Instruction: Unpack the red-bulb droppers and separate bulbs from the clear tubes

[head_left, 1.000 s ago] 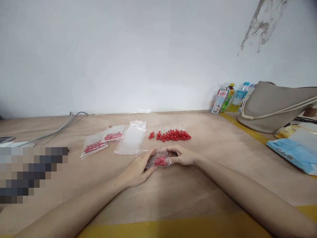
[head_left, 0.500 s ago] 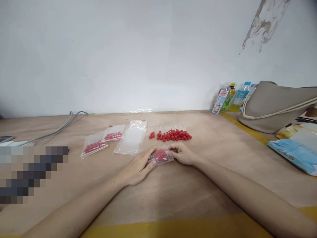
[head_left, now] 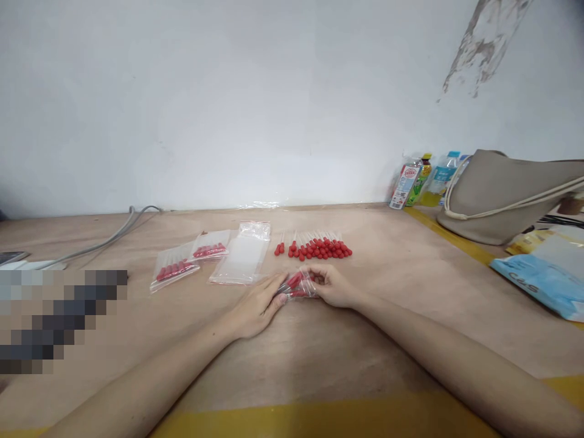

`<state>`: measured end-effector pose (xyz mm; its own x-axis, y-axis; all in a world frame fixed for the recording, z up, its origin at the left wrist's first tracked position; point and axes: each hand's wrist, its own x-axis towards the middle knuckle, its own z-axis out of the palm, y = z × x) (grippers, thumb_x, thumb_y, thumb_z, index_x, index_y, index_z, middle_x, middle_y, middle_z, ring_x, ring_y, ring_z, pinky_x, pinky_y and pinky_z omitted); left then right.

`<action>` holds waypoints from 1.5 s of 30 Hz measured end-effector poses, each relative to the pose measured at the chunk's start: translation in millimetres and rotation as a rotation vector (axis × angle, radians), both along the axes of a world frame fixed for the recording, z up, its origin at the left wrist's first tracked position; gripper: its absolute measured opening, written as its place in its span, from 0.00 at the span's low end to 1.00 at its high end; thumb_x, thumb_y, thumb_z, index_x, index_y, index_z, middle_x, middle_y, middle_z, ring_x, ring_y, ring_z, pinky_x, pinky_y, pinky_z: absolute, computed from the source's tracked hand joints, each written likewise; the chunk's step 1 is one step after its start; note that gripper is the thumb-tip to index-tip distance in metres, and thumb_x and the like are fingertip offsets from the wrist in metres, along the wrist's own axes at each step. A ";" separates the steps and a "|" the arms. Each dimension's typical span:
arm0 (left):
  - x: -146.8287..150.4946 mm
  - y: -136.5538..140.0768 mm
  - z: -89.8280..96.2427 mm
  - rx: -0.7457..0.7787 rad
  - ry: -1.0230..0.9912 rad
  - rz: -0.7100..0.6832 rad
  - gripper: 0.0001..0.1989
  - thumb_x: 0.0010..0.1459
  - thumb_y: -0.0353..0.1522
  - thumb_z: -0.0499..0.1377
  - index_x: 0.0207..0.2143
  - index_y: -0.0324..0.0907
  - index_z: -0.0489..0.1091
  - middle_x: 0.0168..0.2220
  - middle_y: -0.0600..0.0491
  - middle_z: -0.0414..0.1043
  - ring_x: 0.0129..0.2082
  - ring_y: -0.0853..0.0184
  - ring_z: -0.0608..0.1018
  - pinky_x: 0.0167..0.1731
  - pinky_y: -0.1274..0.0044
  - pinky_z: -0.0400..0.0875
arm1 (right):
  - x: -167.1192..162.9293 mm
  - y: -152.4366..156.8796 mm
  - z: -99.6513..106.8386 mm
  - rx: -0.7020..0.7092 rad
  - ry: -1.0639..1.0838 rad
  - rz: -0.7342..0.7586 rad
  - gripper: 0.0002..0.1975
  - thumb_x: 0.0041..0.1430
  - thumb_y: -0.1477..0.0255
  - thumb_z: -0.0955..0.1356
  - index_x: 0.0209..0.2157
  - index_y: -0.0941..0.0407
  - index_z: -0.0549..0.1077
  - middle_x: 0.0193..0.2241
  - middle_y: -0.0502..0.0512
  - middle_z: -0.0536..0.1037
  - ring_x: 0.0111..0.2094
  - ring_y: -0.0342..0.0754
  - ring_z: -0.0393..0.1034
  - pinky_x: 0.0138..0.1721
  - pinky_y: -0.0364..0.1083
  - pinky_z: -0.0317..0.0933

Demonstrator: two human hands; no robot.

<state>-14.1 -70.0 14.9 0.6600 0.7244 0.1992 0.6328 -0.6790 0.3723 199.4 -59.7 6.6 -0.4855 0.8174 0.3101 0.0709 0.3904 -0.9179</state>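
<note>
A pale wall (head_left: 228, 109), marked at upper right, stands behind a brown-covered table (head_left: 365, 365).

The 2 hands meet at the near middle of the table on 1 small clear bag (head_left: 301, 293) with red tips inside; the count inside cannot be made out. The left hand (head_left: 261, 307) grasps the bag's left end, thumb on the near side and fingers on the far side, apparently to steady it. The right hand (head_left: 335, 286) is curled, fingertips pinching the bag's right end. Gripping opposite ends likely keeps the limp plastic from slipping or folding.

Just beyond the hands lies a pile of red-tipped sticks (head_left: 322, 248), tips toward the person, presumably for easy pickup. To its left are flat clear bags (head_left: 241, 255), laid within reach of the left hand; their number cannot be told. Farther left lie 2 filled bags, a nearer one (head_left: 174, 269) and a farther one (head_left: 210, 248), grouped apart from the loose sticks, seemingly to avoid mixing.

At the outer left, a grey cable (head_left: 107, 241) runs along the table. At right, drink containers (head_left: 405, 185), a handbag (head_left: 506, 188) and a blue packet (head_left: 538, 286) sit well apart from the hands, leaving elbow room.
</note>
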 end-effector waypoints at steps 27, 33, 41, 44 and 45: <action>-1.1 -0.2 2.2 -0.013 0.045 -0.008 0.23 0.63 0.39 0.40 0.59 0.42 0.50 0.60 0.50 0.52 0.59 0.64 0.56 0.58 0.67 0.53 | 22.6 12.7 2.6 -0.106 -0.042 -0.182 0.17 0.51 0.58 0.66 0.33 0.59 0.70 0.28 0.52 0.73 0.25 0.40 0.64 0.27 0.41 0.59; -3.4 0.8 1.0 -0.024 0.040 0.016 0.24 0.63 0.38 0.41 0.59 0.41 0.50 0.60 0.50 0.52 0.60 0.64 0.55 0.58 0.67 0.52 | 77.4 29.1 19.0 -0.230 -0.019 -0.293 0.20 0.44 0.56 0.69 0.30 0.59 0.68 0.23 0.48 0.70 0.18 0.35 0.56 0.19 0.38 0.49; -5.0 -0.6 2.4 -0.013 0.050 0.008 0.22 0.62 0.37 0.42 0.58 0.43 0.52 0.60 0.50 0.52 0.59 0.65 0.56 0.58 0.67 0.53 | 78.7 47.0 54.6 0.110 0.130 -0.653 0.17 0.48 0.58 0.67 0.31 0.58 0.68 0.32 0.56 0.75 0.20 0.37 0.57 0.20 0.40 0.54; -5.0 -0.8 2.6 -0.018 0.046 0.004 0.22 0.62 0.37 0.42 0.58 0.43 0.52 0.60 0.50 0.52 0.59 0.65 0.56 0.58 0.67 0.53 | 46.2 59.1 48.8 0.347 0.011 -0.794 0.12 0.54 0.64 0.64 0.35 0.59 0.67 0.32 0.57 0.75 0.28 0.43 0.66 0.29 0.43 0.61; -5.1 -0.8 2.6 -0.016 0.043 0.002 0.22 0.62 0.37 0.42 0.58 0.43 0.52 0.60 0.50 0.52 0.59 0.65 0.56 0.58 0.67 0.53 | 34.8 63.4 45.1 0.420 -0.084 -0.807 0.11 0.56 0.66 0.63 0.36 0.59 0.67 0.33 0.56 0.74 0.30 0.44 0.66 0.32 0.44 0.61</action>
